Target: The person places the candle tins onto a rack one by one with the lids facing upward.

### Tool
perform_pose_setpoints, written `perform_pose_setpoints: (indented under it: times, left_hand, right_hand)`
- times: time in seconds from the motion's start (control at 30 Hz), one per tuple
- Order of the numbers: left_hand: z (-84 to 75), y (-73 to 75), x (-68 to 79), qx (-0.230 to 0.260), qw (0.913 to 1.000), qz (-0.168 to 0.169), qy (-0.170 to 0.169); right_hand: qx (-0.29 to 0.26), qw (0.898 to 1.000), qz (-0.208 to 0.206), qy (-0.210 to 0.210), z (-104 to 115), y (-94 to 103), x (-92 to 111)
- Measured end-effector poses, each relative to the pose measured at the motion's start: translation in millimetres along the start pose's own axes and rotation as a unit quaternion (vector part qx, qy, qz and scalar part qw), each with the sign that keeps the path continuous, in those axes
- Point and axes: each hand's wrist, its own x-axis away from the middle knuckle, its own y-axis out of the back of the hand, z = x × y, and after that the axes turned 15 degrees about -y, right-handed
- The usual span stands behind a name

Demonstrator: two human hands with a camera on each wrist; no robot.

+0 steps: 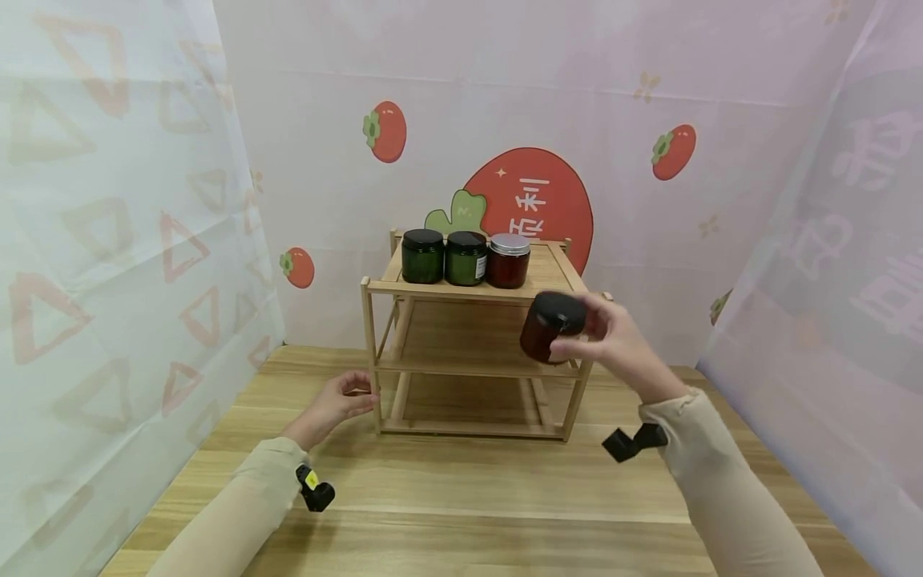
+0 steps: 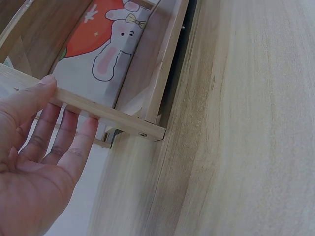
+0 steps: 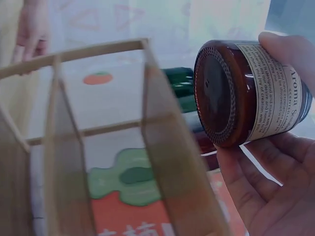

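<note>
My right hand (image 1: 613,340) grips a dark amber glass jar (image 1: 539,332) with a black lid, tilted in the air before the right side of a wooden rack (image 1: 476,369). In the right wrist view the jar (image 3: 246,93) shows its round base and a cream printed label, with thumb and fingers on opposite sides. With its thumb and fingertips my left hand (image 1: 337,405) pinches the front left post (image 2: 106,110) of the rack. On the top shelf, two green jars (image 1: 422,260) with black lids stand beside a red-brown jar (image 1: 508,264) with a silver lid.
The rack stands on a wood-grain table (image 1: 433,497) and has a middle shelf (image 1: 461,344) and a bottom frame. Printed cloth (image 1: 303,176) with persimmon pictures hangs behind, and more cloth hangs at both sides.
</note>
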Motion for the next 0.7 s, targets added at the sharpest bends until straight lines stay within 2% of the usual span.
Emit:
perform_pose_setpoints:
  times: [0.13, 0.27, 0.5, 0.7]
  left_hand:
    - [0.4, 0.4, -0.5, -0.001, 1.0000, -0.003, 0.005]
    - [1.3, 0.4, -1.1, 0.000, 1.0000, -0.003, 0.002]
    - [3.2, 1.0, -1.7, 0.002, 1.0000, -0.003, 0.000]
    - [3.8, 1.4, -1.4, 0.001, 1.0000, -0.002, -0.003]
  right_hand:
    - [-0.045, 0.999, -0.016, 0.022, 23.3, 17.8, -12.5]
    - [-0.062, 0.997, -0.038, 0.027, 41.3, 32.4, -27.1]
    - [-0.002, 0.995, -0.103, 0.016, 60.9, 49.3, -53.0]
    - [0.050, 0.992, -0.112, -0.018, 64.1, 55.5, -68.0]
